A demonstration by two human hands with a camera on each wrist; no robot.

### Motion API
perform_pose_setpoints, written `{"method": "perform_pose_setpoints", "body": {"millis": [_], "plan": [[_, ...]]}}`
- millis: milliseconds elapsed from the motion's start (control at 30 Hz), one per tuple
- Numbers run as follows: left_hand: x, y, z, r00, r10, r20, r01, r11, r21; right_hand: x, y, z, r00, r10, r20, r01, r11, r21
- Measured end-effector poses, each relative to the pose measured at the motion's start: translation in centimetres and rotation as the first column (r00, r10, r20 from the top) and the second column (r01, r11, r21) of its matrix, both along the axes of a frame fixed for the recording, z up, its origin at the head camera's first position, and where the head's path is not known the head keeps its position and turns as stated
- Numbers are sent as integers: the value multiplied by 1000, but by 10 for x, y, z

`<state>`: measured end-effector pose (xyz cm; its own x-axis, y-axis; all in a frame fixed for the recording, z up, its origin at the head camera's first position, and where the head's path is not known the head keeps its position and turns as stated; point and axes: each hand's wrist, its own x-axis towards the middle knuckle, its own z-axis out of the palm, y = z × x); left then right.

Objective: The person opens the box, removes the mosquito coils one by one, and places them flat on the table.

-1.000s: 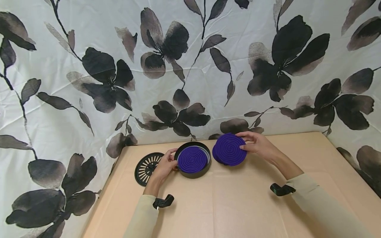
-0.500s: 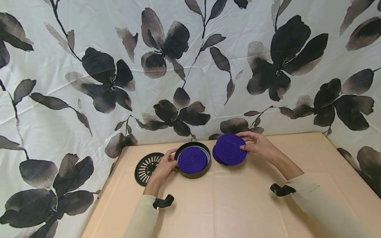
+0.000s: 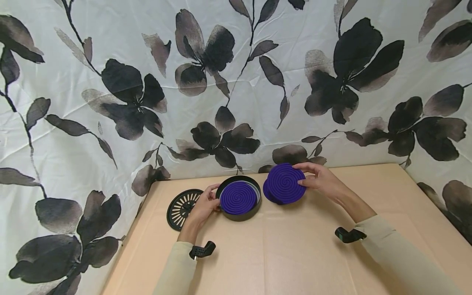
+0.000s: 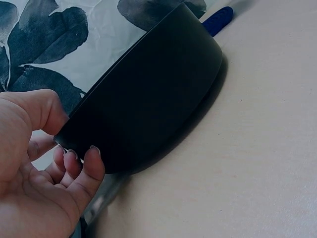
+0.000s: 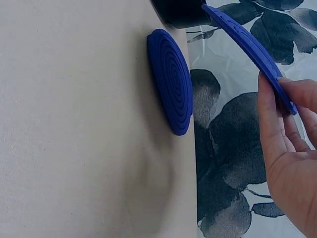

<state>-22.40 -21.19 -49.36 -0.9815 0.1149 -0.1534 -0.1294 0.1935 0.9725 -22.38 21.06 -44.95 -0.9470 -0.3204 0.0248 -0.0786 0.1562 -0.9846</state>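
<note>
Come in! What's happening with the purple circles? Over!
Left hand gripping black holder. Right hand pinching raised purple coaster. Another coaster on table. Nothing visibly blocking.

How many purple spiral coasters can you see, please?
3 visible: first coaster inside the black holder, second coaster in the right hand, third coaster lying on the table. More may be hidden beneath.

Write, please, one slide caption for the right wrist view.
Right hand pinches a purple coaster clear of another coaster lying on the table, a black holder partly in view.
</note>
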Motion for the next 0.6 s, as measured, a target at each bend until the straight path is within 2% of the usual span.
{"method": "perform_pose_setpoints", "body": {"millis": [600], "plan": [[-1, -1, -1, 1000, 1, 6, -1, 1000, 3, -1, 3, 0, 1000, 4, -12, -4, 1000, -6]]}}
